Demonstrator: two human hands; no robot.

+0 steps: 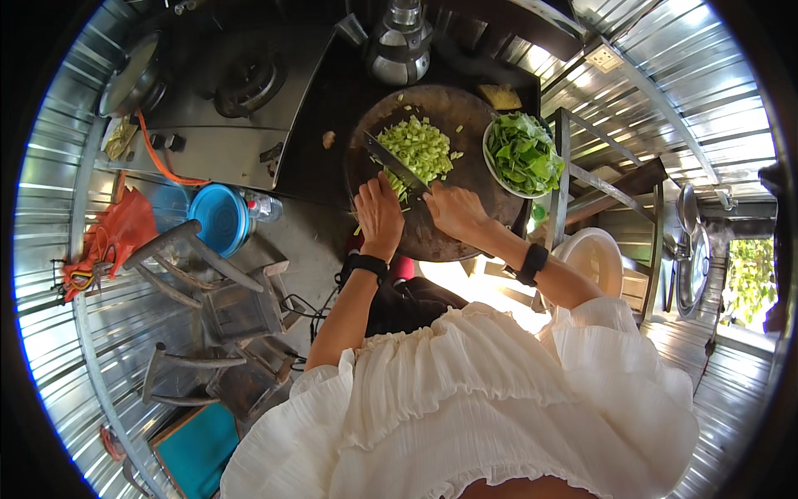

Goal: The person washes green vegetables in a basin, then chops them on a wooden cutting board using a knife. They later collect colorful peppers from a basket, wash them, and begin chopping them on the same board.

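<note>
A round wooden chopping board [442, 231] lies on a dark counter before me. My right hand [454, 209] is closed around the handle of a kitchen knife [396, 163], whose blade points to the upper left across the board. Against the near side of the blade, my left hand [379, 212] presses on green stalks [396, 186], partly hidden under its fingers. Beyond the blade is a heap of chopped green stalks [418, 145], with a few loose bits around it. A white-rimmed bowl of green leaves [523, 155] stands at the board's right side.
A metal kettle or flask [399, 59] stands behind the board, a yellow sponge-like piece [500, 97] at the back right. To the left is a gas stove [249, 84] with an orange hose [156, 159]. A metal frame [561, 187] rises beside the bowl. Wooden chairs [240, 305] stand lower left.
</note>
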